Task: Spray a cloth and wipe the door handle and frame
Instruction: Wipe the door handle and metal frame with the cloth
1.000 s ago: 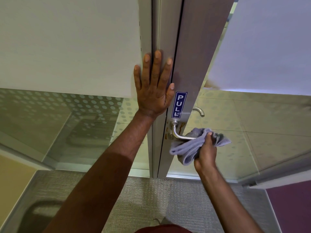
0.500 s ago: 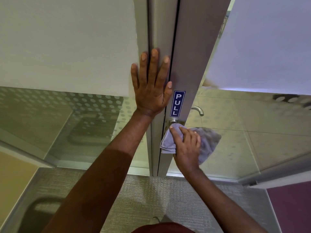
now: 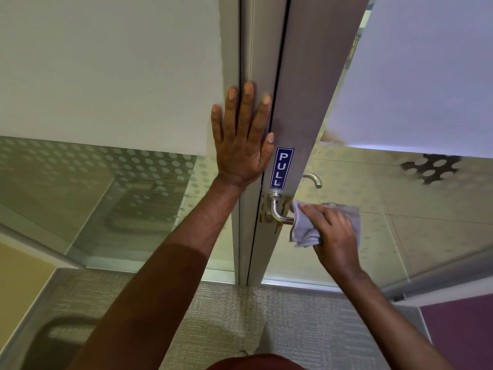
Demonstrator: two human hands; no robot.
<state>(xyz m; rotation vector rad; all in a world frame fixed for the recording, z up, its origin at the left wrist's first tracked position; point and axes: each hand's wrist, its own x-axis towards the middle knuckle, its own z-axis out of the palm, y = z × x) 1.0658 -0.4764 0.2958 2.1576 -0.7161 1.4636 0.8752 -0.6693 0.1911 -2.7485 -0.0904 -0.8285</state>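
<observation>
While left hand [image 3: 241, 145] lies flat, splayed: right hand [image 3: 334, 235] clenching cloth [image 3: 302, 231] around handle [image 3: 278, 213], lever pointing right.

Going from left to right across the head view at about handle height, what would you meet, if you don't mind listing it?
Dotted glass panel → left hand flat on the door frame → PULL sign → door handle → grey cloth → right hand gripping the cloth.

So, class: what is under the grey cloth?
The cloth wraps the outer end of the door handle, which is hidden. The handle's bend and base show. The right hand covers the rest.
</observation>
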